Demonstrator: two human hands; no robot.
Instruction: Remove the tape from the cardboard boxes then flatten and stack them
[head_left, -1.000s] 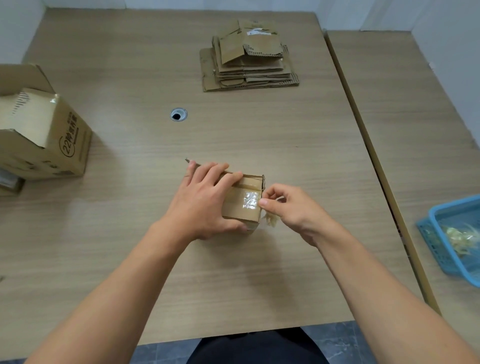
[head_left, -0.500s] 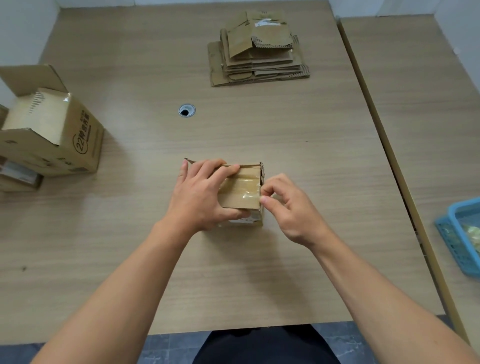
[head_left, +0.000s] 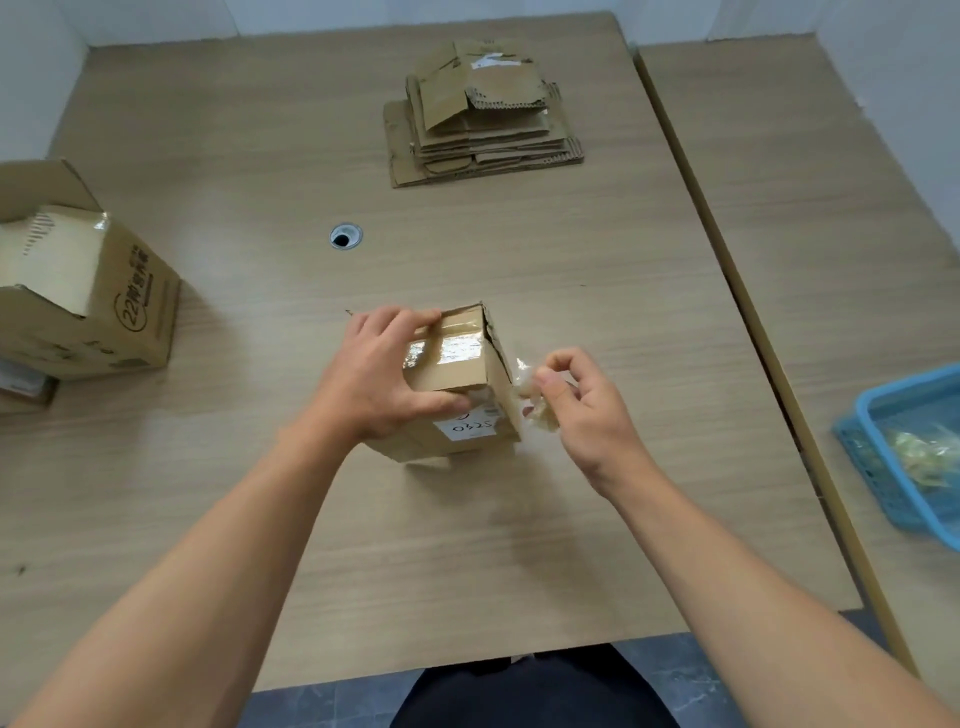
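A small cardboard box (head_left: 462, 374) stands at the middle of the wooden table, with shiny clear tape across its top and a white label on its near face. My left hand (head_left: 379, 371) grips it from the left, fingers over the top and thumb on the near face. Just right of the box, my right hand (head_left: 582, 410) pinches a crumpled wad of clear tape (head_left: 532, 397). A stack of flattened cardboard boxes (head_left: 483, 119) lies at the far side of the table.
A larger open printed cardboard box (head_left: 88, 296) sits at the left edge on top of another item. A blue plastic basket (head_left: 883, 457) holding tape scraps stands on the adjoining table at right. A round cable hole (head_left: 345, 236) is in the tabletop.
My right hand has pulled away to the right from the box's right edge, with the tape wad in its fingers. My left hand has turned the box so its labelled face shows.
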